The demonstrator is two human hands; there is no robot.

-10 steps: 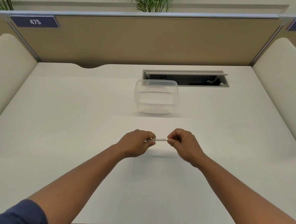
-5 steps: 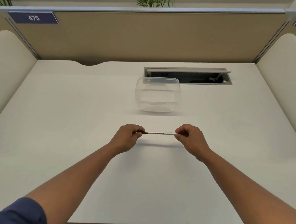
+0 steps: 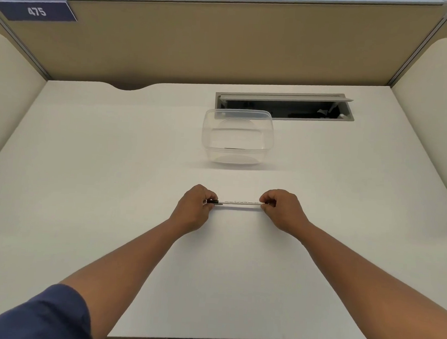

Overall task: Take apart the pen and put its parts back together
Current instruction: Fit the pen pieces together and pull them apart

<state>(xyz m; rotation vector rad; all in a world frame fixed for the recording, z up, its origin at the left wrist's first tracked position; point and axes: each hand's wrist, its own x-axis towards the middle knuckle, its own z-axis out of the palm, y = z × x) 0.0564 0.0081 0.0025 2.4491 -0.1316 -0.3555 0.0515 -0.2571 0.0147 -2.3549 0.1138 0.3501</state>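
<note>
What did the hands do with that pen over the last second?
The left hand and right hand drew apart along the pen, so much more of its white barrel shows between them, plus a black piece by the left fingers. Both hands still pinch its ends; nothing was let go. The clear container on the desk stayed where it was.

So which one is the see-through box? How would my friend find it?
Look at the white desk, toward the back near the open cable hatch. Just in front of the hatch's left end stands the clear plastic container. It is see-through, with rounded corners and no lid.
</note>
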